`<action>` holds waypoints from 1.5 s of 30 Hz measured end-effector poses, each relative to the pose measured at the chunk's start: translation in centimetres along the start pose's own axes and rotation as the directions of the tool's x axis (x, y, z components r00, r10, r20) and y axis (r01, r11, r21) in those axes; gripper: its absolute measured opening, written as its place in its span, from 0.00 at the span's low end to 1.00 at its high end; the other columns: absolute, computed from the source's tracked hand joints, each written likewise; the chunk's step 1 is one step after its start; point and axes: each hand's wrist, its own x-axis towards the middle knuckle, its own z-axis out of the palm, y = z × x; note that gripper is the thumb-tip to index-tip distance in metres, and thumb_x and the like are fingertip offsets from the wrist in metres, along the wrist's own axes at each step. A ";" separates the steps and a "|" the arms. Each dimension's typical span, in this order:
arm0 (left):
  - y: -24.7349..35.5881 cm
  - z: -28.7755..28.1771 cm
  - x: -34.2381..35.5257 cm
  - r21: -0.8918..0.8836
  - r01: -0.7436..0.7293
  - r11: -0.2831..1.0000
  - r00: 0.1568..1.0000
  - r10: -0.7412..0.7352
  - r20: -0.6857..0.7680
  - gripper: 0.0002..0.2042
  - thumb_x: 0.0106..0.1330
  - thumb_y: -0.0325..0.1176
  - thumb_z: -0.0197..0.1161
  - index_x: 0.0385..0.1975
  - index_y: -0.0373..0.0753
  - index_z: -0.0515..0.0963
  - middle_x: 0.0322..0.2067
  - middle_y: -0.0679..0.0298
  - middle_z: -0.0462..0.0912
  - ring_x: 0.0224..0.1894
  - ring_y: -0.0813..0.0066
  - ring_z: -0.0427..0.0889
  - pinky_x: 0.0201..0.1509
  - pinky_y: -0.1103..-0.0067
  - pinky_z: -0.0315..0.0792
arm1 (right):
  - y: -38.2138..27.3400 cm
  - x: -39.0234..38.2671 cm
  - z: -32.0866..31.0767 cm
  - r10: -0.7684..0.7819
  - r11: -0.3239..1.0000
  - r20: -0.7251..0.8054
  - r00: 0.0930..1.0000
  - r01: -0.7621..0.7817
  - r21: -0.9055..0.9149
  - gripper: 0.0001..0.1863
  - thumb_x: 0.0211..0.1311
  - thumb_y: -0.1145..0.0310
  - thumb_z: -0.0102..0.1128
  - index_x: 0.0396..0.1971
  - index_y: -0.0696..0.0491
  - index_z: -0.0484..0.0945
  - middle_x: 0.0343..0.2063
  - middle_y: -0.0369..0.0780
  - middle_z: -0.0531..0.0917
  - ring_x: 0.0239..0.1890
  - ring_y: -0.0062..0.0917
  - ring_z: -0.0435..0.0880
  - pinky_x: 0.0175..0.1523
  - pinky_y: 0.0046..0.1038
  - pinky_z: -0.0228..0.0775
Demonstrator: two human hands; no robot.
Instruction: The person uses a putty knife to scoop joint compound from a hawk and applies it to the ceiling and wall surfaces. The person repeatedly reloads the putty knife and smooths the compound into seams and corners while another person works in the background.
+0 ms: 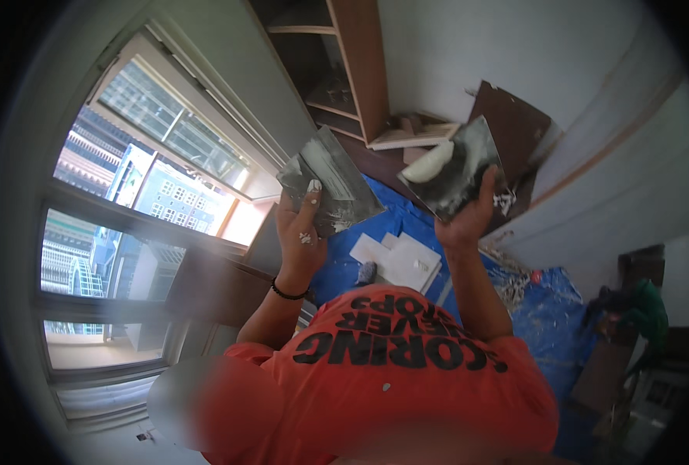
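My left hand (pixel 302 236) grips a flat, rectangular metal plastering trowel (pixel 341 174) smeared with grey-white putty, thumb laid on its face. White putty also sticks to that thumb and the back of the hand. To the right, my right hand (pixel 468 221) holds a second metal trowel (pixel 478 151), tilted and raised to about the same height. A thick lump of white putty (pixel 428 163) sits along its left edge. The two blades are apart. Any handles, and most of the fingers beneath the blades, are hidden.
Windows (pixel 174 116) line the left side, near a wooden shelf unit (pixel 368 70). Brown boards (pixel 515 116) lean by the far wall. White flat pieces (pixel 406 263) lie on a blue tarp (pixel 538 318). A green shape (pixel 645 314), perhaps a person, is at right.
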 end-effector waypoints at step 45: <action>-35.5 3.1 -10.0 0.786 0.245 0.567 0.545 -0.751 0.372 0.21 0.71 0.28 0.54 0.64 0.41 0.72 0.50 0.49 0.82 0.51 0.56 0.84 0.55 0.65 0.75 | -7.4 -9.3 -26.6 -0.122 0.990 -0.516 0.848 0.067 -0.124 0.24 0.77 0.59 0.53 0.65 0.57 0.69 0.57 0.43 0.80 0.59 0.32 0.81 0.64 0.36 0.75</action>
